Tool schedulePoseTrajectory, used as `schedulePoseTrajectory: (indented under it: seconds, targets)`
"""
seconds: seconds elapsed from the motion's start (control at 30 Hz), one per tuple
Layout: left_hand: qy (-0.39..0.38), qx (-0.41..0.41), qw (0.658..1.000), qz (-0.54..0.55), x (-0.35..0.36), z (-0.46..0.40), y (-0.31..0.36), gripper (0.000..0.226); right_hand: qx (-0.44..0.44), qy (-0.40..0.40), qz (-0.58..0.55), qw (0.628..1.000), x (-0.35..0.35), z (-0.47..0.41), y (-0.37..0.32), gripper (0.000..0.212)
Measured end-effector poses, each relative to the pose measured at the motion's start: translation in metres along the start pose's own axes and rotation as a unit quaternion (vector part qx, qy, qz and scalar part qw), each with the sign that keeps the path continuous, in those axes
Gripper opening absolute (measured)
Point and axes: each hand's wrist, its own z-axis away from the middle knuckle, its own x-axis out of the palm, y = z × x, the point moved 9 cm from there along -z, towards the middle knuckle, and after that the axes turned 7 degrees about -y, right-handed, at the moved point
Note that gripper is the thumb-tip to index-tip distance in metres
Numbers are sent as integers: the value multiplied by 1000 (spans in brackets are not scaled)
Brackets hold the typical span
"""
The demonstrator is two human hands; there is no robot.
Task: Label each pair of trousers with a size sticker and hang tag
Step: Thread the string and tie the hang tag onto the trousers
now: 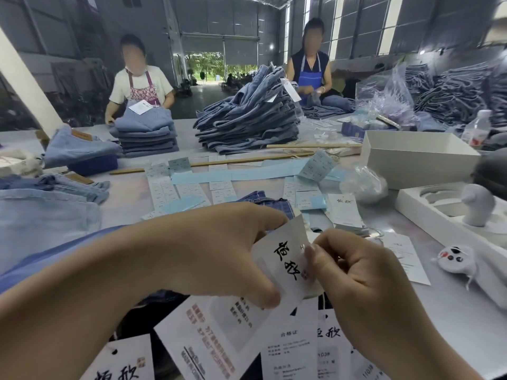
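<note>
Near me over the bench, my left hand pinches the tag by its edges and my right hand pinches by its hole; I think it is light, stiff card.

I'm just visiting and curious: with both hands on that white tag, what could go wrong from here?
1. Both hands, left and right, pinch one hang tag near its small eyelet; a hard pull might tear or crease it.
2. Loose tags lie overlapped below, so a wrong one could be picked up.
3. Sticker strips are scattered about, so sizes could get mixed.
</note>
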Motion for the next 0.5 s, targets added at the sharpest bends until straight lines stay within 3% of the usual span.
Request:
schedulePoseTrajectory:
  seconds: [0.5]
  targets:
    - [-52,-37,998,8,1,0,8,60,-57,70,41,995,3,9,-3,20]
